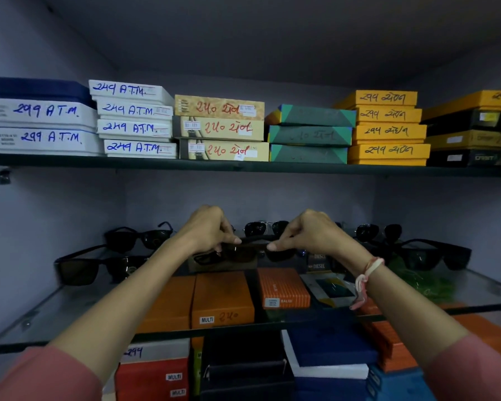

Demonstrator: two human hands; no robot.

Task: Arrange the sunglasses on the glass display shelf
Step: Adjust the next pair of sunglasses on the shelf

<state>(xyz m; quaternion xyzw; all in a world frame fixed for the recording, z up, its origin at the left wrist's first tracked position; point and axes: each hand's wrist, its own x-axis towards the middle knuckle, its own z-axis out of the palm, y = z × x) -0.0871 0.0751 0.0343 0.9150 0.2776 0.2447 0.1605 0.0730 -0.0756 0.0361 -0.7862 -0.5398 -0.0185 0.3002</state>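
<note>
I had a pair of dark sunglasses (243, 250) pinched between both hands over the middle of the glass display shelf (70, 308), my left hand (209, 230) at one end of the frame and my right hand (310, 233) at the other. The fingers (235, 241) of each hand were closed on the top edge near the hinges, thumbs underneath as far as I could tell. Whether the pair was already resting on the glass or just above it, I could not tell, because my hands hid the underside.

I judged the pair to be light and stiff, plastic by the look of it, and likely to scratch or smear if I touched the lenses. The arms would probably flop at the hinges, so holding the front by its two outer corners seemed the safest grip. On bare glass it would slide easily, which called for a gentle set-down.

The frame was black with a thick, squarish front, and the lenses showed a brownish tint where light came through. Other dark pairs stood on the same shelf: two to the left (99, 264), two rounder ones behind my hands (265, 227), and more at the right (428, 253). Orange boxes (223, 296) showed through the glass below.
</note>
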